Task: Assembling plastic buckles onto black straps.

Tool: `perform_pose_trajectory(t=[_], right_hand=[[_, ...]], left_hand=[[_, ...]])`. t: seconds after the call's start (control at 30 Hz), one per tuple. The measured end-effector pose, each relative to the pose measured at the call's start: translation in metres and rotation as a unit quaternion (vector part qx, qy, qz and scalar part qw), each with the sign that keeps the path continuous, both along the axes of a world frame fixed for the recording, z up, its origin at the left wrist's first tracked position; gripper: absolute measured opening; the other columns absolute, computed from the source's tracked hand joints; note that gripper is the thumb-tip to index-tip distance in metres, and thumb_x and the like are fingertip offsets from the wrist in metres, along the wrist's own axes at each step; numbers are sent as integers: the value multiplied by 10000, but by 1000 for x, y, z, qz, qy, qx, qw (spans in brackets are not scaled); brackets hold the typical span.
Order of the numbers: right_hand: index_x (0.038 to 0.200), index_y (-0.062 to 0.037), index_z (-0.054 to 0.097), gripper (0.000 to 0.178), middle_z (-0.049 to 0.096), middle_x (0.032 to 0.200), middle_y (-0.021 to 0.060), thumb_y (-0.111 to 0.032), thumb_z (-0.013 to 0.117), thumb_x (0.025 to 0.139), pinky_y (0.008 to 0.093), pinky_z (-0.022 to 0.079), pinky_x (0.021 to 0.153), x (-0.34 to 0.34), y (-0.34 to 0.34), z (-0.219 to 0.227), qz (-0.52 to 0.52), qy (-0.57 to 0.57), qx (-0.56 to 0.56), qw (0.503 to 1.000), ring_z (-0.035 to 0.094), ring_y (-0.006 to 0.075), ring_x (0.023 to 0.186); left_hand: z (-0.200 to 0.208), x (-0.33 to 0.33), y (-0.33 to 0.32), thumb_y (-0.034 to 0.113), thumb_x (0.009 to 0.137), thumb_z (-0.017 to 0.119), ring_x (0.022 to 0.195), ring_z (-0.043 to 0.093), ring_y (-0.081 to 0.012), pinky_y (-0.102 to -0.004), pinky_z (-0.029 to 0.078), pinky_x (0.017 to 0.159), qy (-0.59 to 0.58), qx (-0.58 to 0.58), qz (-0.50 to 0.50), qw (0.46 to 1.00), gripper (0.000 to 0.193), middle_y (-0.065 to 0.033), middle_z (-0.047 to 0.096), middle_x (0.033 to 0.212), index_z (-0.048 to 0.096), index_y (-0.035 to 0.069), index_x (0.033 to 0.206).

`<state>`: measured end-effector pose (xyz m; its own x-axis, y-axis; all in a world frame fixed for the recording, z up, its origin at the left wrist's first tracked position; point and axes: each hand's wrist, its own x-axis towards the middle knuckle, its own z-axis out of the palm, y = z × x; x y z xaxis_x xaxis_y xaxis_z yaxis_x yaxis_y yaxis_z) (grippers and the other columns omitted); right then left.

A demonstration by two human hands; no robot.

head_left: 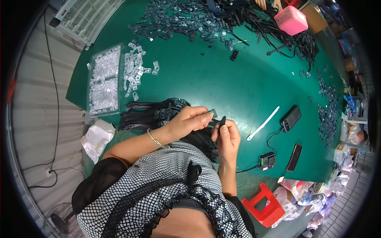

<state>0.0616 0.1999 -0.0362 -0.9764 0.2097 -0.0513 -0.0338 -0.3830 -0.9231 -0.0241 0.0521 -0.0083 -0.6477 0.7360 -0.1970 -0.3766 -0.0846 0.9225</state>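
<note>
Above the table's near edge my two hands are close together. My left hand (191,120) pinches a small translucent dark plastic piece (213,112) between thumb and forefinger. Closed round the end of a black strap (222,120) is my right hand (228,138), its thumb pressed along it. Whether the strap touches the plastic piece is too small to tell. Beneath my left forearm lies a bundle of black straps (139,116) with dark buckle-like pieces at their ends. More black straps (200,142) hang between my arms at the table edge.
A clear tray (89,79) of small transparent pieces stands left, with loose ones (135,65) beside it. Dark pieces (178,20) and a strap heap (305,45) lie far off, near another person's hands (270,4) and a pink container (291,20). A white strip (263,123) lies right.
</note>
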Motion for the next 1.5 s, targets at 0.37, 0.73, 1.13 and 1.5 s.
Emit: perform_pose_trajectory(t=[0.37,0.73,1.13,1.5], right_hand=[[850,6,532,181,457,576,-20,-156,467,897,167,256,399,-6,8,-2,178,-67,-138,972,380,42,444],[821,-1,532,175,467,585,-11,-145,465,894,175,292,425,0,3,-6,160,-44,-132,977,395,46,468],[812,6,520,161,470,617,-5,-121,458,890,178,299,433,0,1,-7,173,-42,-125,976,398,44,488],[892,-11,504,151,464,593,-13,-153,457,910,172,300,443,-5,-3,0,132,-64,-73,986,404,41,496]], left_hand=[[0,10,-6,261,909,456,539,309,-39,-184,250,471,-62,4,-56,996,309,18,423,642,516,-6,765],[-7,10,-10,239,911,444,530,303,-48,-193,246,485,-88,41,-98,990,309,17,387,607,476,6,710],[-13,9,-16,295,914,447,529,319,-39,-185,259,490,-96,51,-113,988,331,28,395,609,498,9,755],[-5,10,-15,242,898,494,585,346,-41,-193,297,530,6,-31,31,999,244,35,407,657,491,32,772]])
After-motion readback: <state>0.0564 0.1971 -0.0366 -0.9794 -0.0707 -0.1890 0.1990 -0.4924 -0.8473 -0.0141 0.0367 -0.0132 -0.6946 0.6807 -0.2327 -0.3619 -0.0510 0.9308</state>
